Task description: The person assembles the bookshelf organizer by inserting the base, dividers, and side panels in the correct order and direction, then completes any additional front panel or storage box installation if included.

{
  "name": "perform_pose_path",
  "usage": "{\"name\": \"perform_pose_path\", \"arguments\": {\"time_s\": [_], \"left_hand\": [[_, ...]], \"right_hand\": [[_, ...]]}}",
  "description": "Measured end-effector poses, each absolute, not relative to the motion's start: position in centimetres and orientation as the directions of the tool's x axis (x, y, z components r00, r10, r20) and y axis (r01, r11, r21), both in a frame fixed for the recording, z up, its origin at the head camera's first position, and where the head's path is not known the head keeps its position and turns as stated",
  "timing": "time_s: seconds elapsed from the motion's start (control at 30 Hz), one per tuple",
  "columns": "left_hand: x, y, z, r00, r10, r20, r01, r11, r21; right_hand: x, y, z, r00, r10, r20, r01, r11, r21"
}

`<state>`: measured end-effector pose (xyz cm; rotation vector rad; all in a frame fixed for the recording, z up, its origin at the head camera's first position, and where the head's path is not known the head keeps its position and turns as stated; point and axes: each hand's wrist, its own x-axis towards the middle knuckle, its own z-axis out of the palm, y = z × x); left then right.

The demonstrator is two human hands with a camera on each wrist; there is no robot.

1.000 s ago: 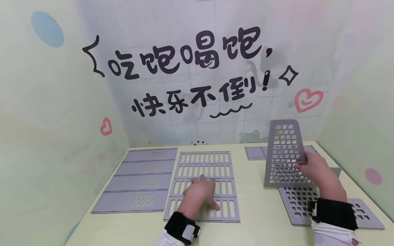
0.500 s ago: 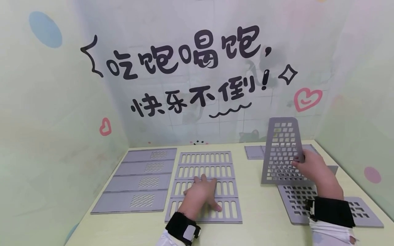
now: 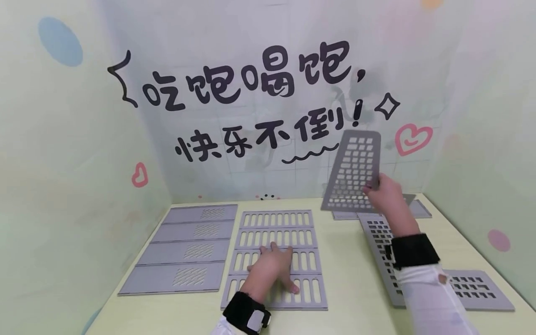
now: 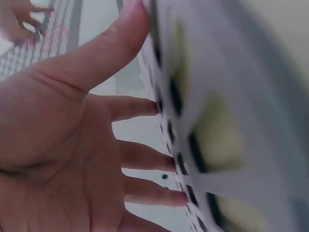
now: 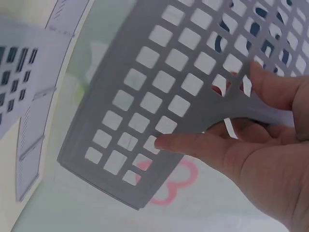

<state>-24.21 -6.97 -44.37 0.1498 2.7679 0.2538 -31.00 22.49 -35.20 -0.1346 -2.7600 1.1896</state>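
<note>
My right hand (image 3: 387,197) grips a grey perforated panel (image 3: 376,158) by its right edge. It holds this panel raised and upright in front of the back wall. In the right wrist view, the panel (image 5: 125,191) has rows of square holes, and the fingers and thumb hold its edge. My left hand (image 3: 272,265) rests with spread fingers on a group of grey slotted panels (image 3: 274,228) lying flat at mid-table. In the left wrist view, the fingertips of the left hand (image 4: 58,140) touch the blurred slotted panel (image 4: 227,72) with nothing held.
Several flat grey panels (image 3: 167,251) with slanted slits lie at the left. Another perforated panel (image 3: 490,304) lies at the right, partly behind the right arm. Further flat panels (image 3: 423,211) lie near the back wall (image 3: 251,181). Side walls enclose the table.
The right hand has lifted the perforated panel and carried it up, left and towards the back. My left hand stays on the slotted panels.
</note>
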Motion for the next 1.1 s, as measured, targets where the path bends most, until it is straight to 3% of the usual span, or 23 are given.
{"name": "perform_pose_path", "arguments": {"time_s": [0.33, 0.63, 1.1], "left_hand": [[-22.0, -4.9, -43.9, -0.93, 0.147, -0.338, 0.114, 0.987, 0.114], [-21.4, -4.2, -44.2, -0.931, 0.16, -0.328, 0.131, 0.985, 0.108], [-21.6, -4.0, -43.5, -0.933, 0.125, -0.338, 0.115, 0.992, 0.051]], "right_hand": [[-36.7, 20.4, -37.1, -0.987, 0.1, 0.127, -0.024, 0.686, -0.727], [-37.3, 20.9, -40.0, -0.99, 0.068, 0.121, -0.025, 0.771, -0.637], [-37.6, 21.4, -40.7, -0.995, 0.069, 0.074, 0.004, 0.76, -0.65]]}}
